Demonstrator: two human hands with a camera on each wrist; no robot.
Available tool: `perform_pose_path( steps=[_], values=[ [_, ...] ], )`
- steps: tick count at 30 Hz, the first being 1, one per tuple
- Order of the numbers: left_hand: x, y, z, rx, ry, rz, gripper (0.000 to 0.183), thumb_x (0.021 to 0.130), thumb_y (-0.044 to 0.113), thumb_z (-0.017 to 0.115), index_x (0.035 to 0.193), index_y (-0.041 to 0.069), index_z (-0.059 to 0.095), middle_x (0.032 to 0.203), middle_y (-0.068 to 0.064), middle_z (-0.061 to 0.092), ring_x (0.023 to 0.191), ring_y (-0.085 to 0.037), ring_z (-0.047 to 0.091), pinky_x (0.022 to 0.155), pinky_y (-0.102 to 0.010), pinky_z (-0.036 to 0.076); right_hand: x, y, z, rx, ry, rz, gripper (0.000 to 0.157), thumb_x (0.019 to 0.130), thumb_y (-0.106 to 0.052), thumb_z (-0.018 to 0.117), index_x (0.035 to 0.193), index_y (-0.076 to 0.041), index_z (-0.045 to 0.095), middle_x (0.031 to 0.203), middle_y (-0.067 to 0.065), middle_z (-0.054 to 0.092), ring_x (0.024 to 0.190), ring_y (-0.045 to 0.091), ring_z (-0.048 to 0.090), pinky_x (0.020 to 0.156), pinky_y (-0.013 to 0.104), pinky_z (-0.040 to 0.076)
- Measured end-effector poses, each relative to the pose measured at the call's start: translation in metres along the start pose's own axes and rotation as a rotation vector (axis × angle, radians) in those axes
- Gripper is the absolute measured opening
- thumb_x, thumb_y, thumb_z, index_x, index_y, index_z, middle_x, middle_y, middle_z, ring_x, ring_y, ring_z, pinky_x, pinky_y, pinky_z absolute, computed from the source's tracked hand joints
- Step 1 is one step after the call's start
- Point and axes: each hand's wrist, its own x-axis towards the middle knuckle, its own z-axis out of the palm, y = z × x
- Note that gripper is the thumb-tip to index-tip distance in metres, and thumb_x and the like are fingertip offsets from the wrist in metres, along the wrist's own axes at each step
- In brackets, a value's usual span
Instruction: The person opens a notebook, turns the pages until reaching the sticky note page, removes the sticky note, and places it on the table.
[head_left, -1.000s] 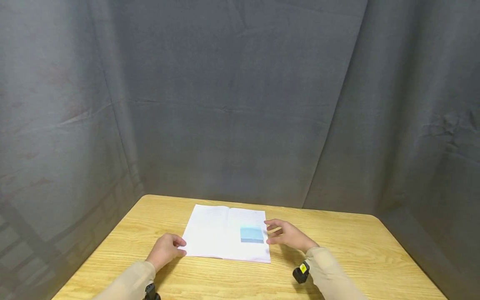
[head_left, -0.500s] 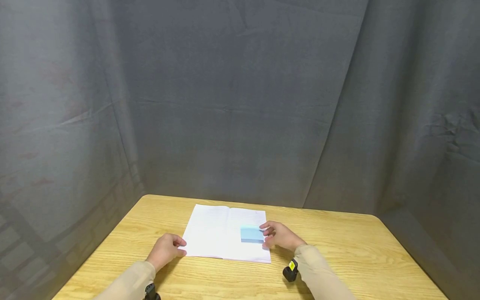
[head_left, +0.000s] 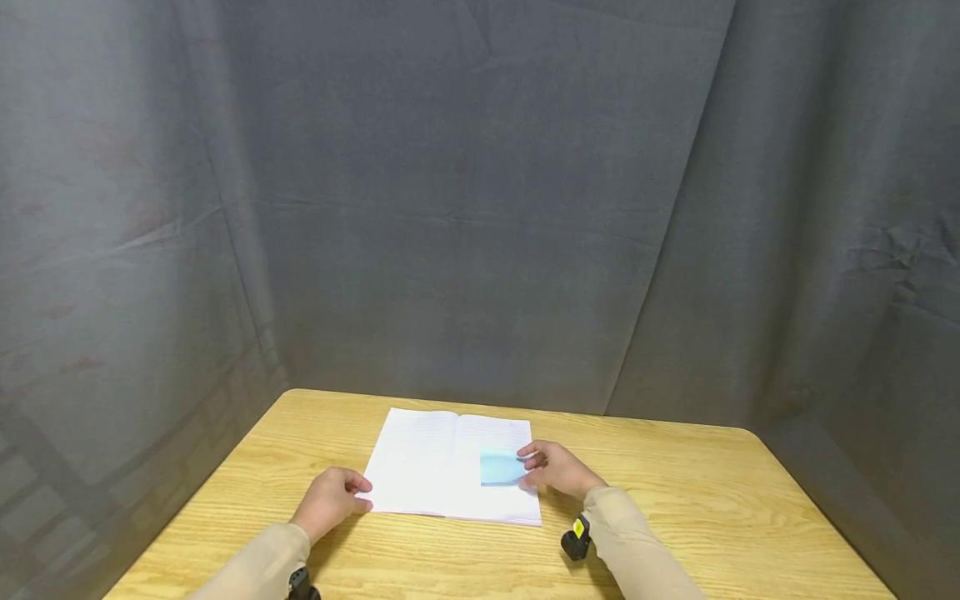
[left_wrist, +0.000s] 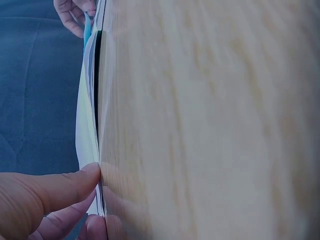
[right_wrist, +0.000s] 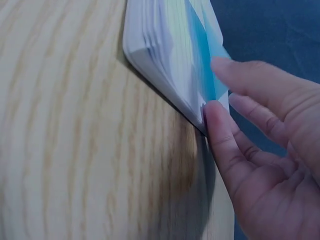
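An open lined notebook [head_left: 420, 460] lies on the table, with a pad of blue sticky notes [head_left: 498, 468] on its right page. My left hand [head_left: 330, 500] holds the notebook's near left corner, thumb and fingertips against its edge. From the right, my right hand [head_left: 558, 469] reaches over the page edge and pinches the top sticky note [right_wrist: 217, 50]. That sheet stands partly away from the pad in the right wrist view. In the left wrist view the left thumb [left_wrist: 75, 185] touches the page edge, and the right hand [left_wrist: 75, 15] shows at the top.
A light wood table [head_left: 675, 492] carries the notebook near its back edge. Grey cloth [head_left: 465, 208] hangs behind the table and along both sides. Black wrist cameras [head_left: 576, 537] sit on the sleeves.
My right hand has moved left from beside the notebook onto the sticky notes. The top sheet now looks bent, and the pad's darker front side no longer shows. My left hand has stayed put.
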Motion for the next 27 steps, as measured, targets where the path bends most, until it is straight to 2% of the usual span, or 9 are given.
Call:
perform_pose_path(
  steps=[12,19,27],
  values=[
    [-0.0006,0.0007,-0.0006,0.006,0.000,0.005,0.019,0.070,0.003,0.081,0.086,0.004,0.070,0.085,-0.004,0.066,0.082,-0.019,0.058,0.078,-0.042,0.050,0.0016,0.0010,0.0008,0.026,0.004,-0.008,0.032,0.089,-0.012,0.068,0.113,0.008,0.059,0.089,0.011,0.061,0.076,0.015,0.058,0.073,0.036,0.054],
    [-0.0015,0.0008,-0.0005,0.007,-0.002,0.000,0.019,0.071,0.003,0.081,0.086,0.004,0.071,0.085,-0.004,0.066,0.082,-0.019,0.058,0.079,-0.042,0.049,0.0033,-0.0012,0.0021,0.056,0.013,-0.001,0.030,0.088,-0.010,0.069,0.111,0.008,0.061,0.086,0.010,0.062,0.077,0.014,0.056,0.073,0.031,0.054],
    [-0.0022,0.0022,-0.0004,0.003,-0.001,-0.006,0.019,0.071,0.002,0.081,0.087,0.004,0.071,0.085,-0.004,0.066,0.082,-0.019,0.058,0.078,-0.042,0.050,0.0042,-0.0050,0.0059,0.043,0.049,0.004,0.028,0.089,-0.007,0.066,0.110,0.011,0.060,0.082,0.008,0.062,0.075,0.015,0.057,0.072,0.031,0.052]
  ],
)
